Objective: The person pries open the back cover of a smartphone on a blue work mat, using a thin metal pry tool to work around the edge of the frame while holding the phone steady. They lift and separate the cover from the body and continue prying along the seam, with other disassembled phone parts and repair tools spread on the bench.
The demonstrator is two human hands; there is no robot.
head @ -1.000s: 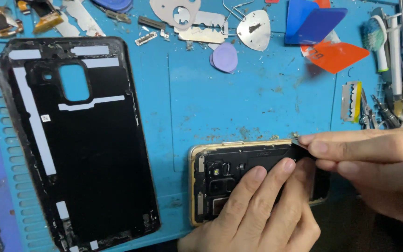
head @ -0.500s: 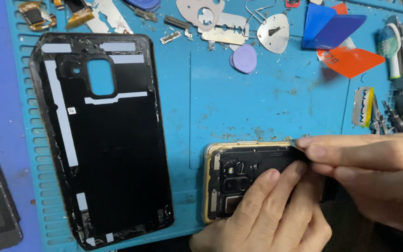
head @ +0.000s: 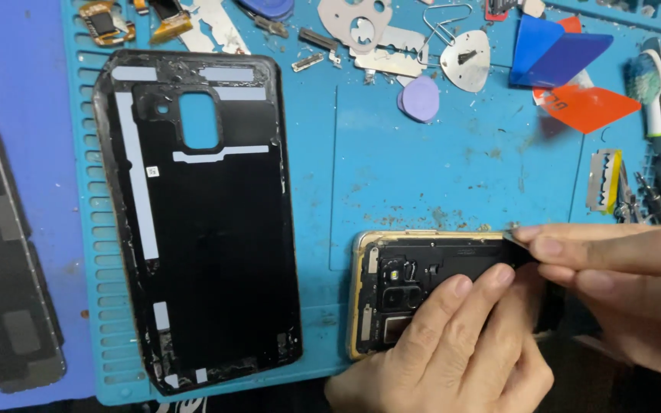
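Observation:
An opened phone point(head: 411, 283) with a gold frame lies on the blue work mat point(head: 453, 176), its dark inner parts and camera modules exposed. My left hand point(head: 453, 352) comes up from below and presses two fingers flat on the phone's inner plate. From the right, my right hand point(head: 621, 283) pinches a small thin dark tool point(head: 516, 237) against the phone's upper edge. The phone's right end is hidden under both hands. Its removed black back cover point(head: 208, 229) lies inside-up to the left.
Along the mat's far edge lie a purple pick point(head: 421, 99), blue point(head: 556, 50) and orange point(head: 587, 107) triangular picks, metal plates point(head: 464, 57), a paper clip and small parts. A razor blade point(head: 603, 180), a toothbrush point(head: 644, 84) and drivers sit at right. A dark panel point(head: 1, 252) lies far left.
The view has shifted, so everything sits further right in the picture. Both hands stay on the phone in about the same pose, the tool still at its upper edge.

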